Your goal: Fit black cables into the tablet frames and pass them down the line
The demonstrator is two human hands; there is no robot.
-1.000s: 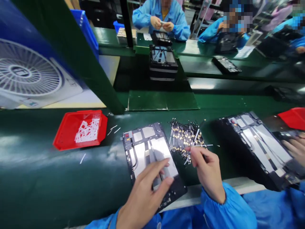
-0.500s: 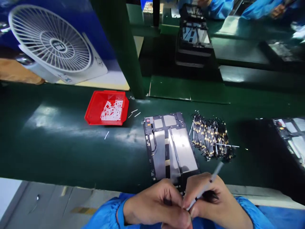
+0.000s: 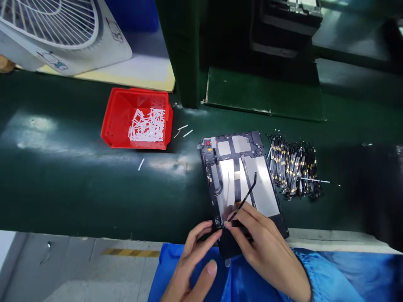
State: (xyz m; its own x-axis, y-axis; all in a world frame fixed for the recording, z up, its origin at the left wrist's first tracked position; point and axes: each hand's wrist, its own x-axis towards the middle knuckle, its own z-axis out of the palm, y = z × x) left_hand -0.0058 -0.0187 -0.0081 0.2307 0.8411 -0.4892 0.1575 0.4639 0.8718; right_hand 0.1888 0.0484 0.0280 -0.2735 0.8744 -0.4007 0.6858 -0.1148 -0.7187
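An opened tablet (image 3: 262,180), its silver panels facing up, lies with its near end over the bench edge. My right hand (image 3: 267,243) rests over its lower part and pinches a thin black flex cable (image 3: 246,197). The cable's bent free end points up and away, while its other end is at the tablet's lower left edge, partly hidden by fingertips. At that same edge, my left hand (image 3: 197,260) has its fingers apart, fingertips touching the tablet near the cable end. A pile of similar flex cables (image 3: 292,163) lies just right of the tablet.
A red bin (image 3: 108,121) holds many white strips (image 3: 147,126); a few loose strips (image 3: 188,133) lie beside it. A green post (image 3: 185,63) rises behind. A white fan (image 3: 110,46) stands at back left, and stacked devices (image 3: 286,29) sit at the back.
Both hands have moved from the bench's front edge onto the tablet's lower left part. The cable in my right hand is now down at the tablet. My left hand's fingers have spread. The view has tilted down.
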